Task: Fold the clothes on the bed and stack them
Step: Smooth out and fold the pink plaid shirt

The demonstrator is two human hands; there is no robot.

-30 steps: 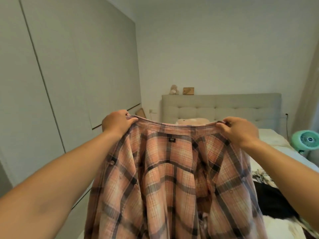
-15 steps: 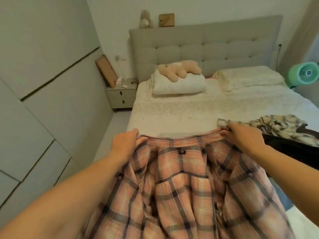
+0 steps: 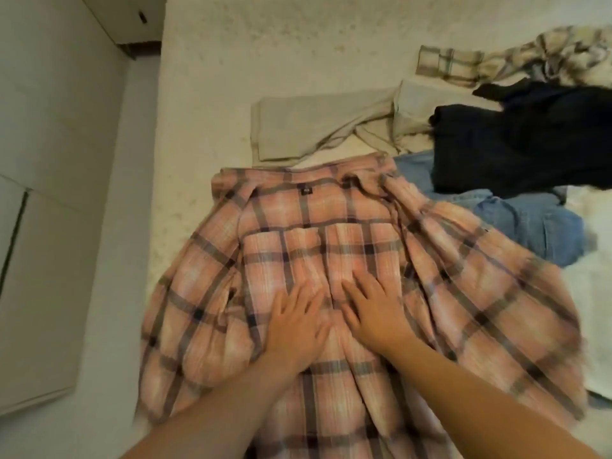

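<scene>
1. Pink plaid shirt (image 3: 331, 233) is lying spread out, back side up, on the bed (image 3: 265, 54), collar pointing away from the person.
2. Left hand (image 3: 298, 323) and right hand (image 3: 374, 313) are pressing flat on its middle, side by side, fingers straight and grasping nothing.
3. Beige trousers (image 3: 298, 127) are lying just beyond the collar; blue jeans (image 3: 530, 226), a dark garment (image 3: 530, 144) and a pale checked shirt (image 3: 496, 61) are sitting to the right.

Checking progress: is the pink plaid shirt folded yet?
No, spread out on the bed: the pink plaid shirt lies unfolded, both flat hands on it.
</scene>
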